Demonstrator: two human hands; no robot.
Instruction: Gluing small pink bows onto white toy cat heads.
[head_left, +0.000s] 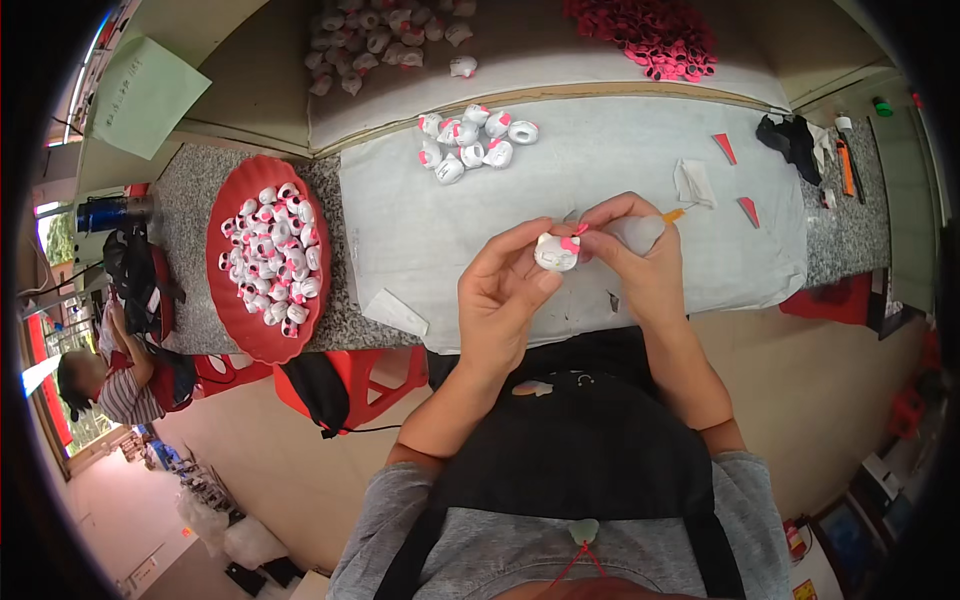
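My left hand (497, 297) is closed on a small white cat head (556, 257) with a pink bow, pinched between thumb and fingers above the table. My right hand (648, 272) meets it from the right, its fingertips pinching a small pink piece (581, 230) at the top of the head. Tucked in the same hand is a translucent squeeze bottle (638, 235) with an orange tip. Whether the pink piece touches the head I cannot tell. Several similar white cat heads (472, 153) lie grouped on the white cloth (390, 230) beyond my hands.
A red scalloped tray (222, 300) full of cat heads stands left. On the shelf behind lie more white heads (375, 40) and a heap of pink pieces (655, 40). Folded tissue (694, 184), red slips (748, 211) and black cloth (790, 145) are right. Another person (125, 385) sits far left.
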